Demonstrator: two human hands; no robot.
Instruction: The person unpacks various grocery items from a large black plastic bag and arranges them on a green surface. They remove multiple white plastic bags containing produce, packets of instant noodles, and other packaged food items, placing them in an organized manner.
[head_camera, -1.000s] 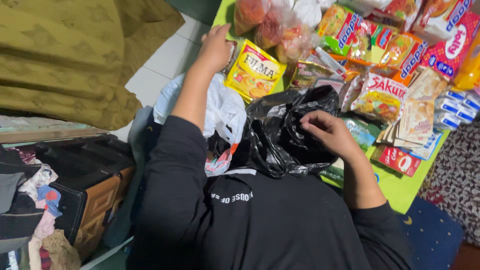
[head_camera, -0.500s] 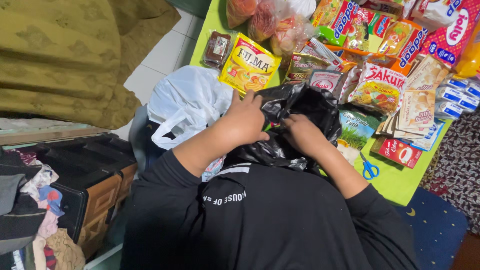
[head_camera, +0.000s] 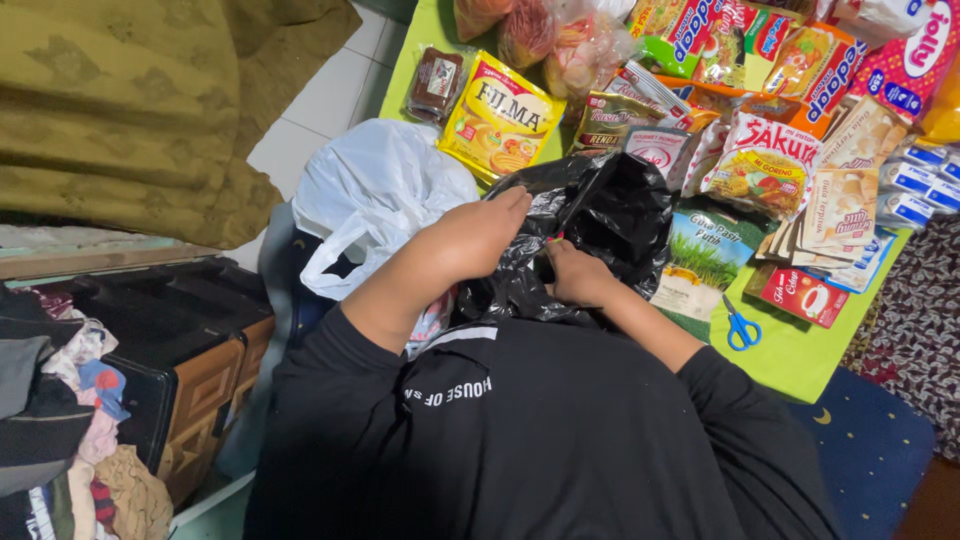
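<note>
A: On the green mat (head_camera: 790, 360), near edge, sits the black plastic bag (head_camera: 610, 215). Both hands on it?

B: Yes. Left hand (head_camera: 478, 236) lies on the bag's left side, fingers curled and pinching the film. Right hand (head_camera: 578, 277) is down in the bag's folds, closed on the plastic; fingertips hidden, so I can't tell if anything else is in it.

A: Neighbours of the bag?

B: White plastic bag (head_camera: 375, 195) touches it on the left. Yellow pouch (head_camera: 500, 118) just behind the bag, brown packet (head_camera: 436, 83) left of that pouch. Green-and-white sack (head_camera: 692, 262) just right of the bag, partly under it. Blue scissors (head_camera: 740, 328) right of the bag, beside the sack. Red box (head_camera: 803, 296) further right. Noodle packet (head_camera: 765, 170) behind and right of the bag.

A: Bag open or tied?

B: Crumpled, mouth bunched between the hands; can't tell more.
</note>
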